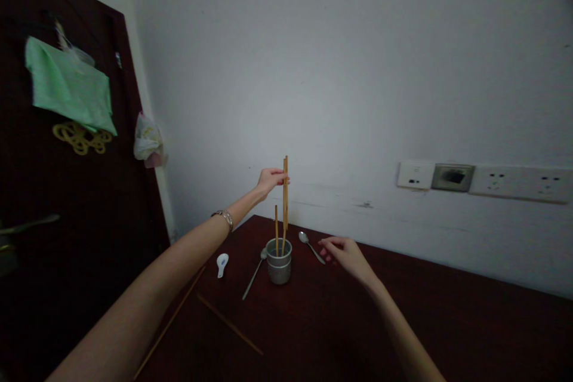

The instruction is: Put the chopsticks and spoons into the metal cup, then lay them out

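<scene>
My left hand (270, 180) is closed around the upper part of upright wooden chopsticks (286, 209), held above a grey metal cup (279, 271). Inside the cup another chopstick (276, 230) leans upright, and a second one beside it is partly covered by those in my hand. My right hand (342, 252) hovers at the right with loosely bent fingers and nothing visible in them. Nearest to it lies a metal spoon (313, 249). A long-handled spoon (254, 276) rests left of the cup, its bowl close to the cup's side.
Farther left on the dark red table (322, 322) is a white soup spoon (222, 264). Two loose chopsticks lie toward the front, one (230, 323) slanting and one (172, 319) beside my left forearm. Behind the table stands a wall with sockets (496, 182); a dark door (111, 203) is left.
</scene>
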`<state>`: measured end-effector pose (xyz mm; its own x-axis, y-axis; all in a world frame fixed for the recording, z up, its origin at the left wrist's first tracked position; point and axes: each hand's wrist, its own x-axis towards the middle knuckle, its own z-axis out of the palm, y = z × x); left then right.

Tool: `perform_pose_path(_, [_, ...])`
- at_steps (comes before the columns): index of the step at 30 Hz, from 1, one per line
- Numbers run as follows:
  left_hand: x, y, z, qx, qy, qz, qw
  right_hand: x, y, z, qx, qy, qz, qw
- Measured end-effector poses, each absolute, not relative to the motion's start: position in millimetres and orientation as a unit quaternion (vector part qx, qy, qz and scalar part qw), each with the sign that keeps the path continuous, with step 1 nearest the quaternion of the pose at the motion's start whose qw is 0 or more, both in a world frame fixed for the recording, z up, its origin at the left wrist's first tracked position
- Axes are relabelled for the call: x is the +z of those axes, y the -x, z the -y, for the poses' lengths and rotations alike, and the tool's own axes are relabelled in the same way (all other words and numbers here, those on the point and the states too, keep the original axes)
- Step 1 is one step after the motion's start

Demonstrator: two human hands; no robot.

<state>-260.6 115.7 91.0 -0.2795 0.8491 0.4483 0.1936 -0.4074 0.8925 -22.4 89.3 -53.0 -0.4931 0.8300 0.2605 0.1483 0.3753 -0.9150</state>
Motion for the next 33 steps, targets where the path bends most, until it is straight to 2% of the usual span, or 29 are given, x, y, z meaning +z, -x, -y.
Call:
perform_pose_path(5, [116.4, 226.9, -103.2, 0.663, -0.559, -0.420, 0.268, -35.2, 19.9, -83.9, 0.489, 0.313, 0.670, 0.463])
perform_pose_path(10, [103.8, 181.4, -86.6, 0.598, -0.587, -0.415, 0.355, -17.2, 16.8, -76.8, 0.487, 0.300, 0.628, 0.528])
perform_pose_path(14, [76.9, 155.3, -82.5, 0.551, -0.600, -0.409, 0.412, -15.8, 19.4, -73.1, 0.490, 0.282, 0.626, 0.536])
perform_pose_path(19, [62.5, 151.0, -88.6, 0.560, -0.579, -0.421, 0.416, -20.7, 24.7, -75.5, 0.513, 0.282, 0.622, 0.521])
perform_pose_path(23, [80.4, 182.6, -104.8, 0.657, -0.517, -0.403, 0.372, -37.8, 23.6, -97.3, 0.548, 0.309, 0.592, 0.504])
perform_pose_path(26, [98.7, 231.0, -122.8, 0.718, -0.469, -0.402, 0.322, -72.0, 16.8, -128.2, 0.539, 0.374, 0.579, 0.484])
perform_pose_path(29, [98.5, 288.5, -139.8, 0.739, -0.413, -0.464, 0.261, -116.9, 5.1, -159.4, 0.454, 0.472, 0.621, 0.431])
perform_pose_path(33, [55.6, 347.4, -153.6, 0.666, -0.354, -0.628, 0.193, -162.5, -8.8, -181.7, 0.303, 0.549, 0.693, 0.355])
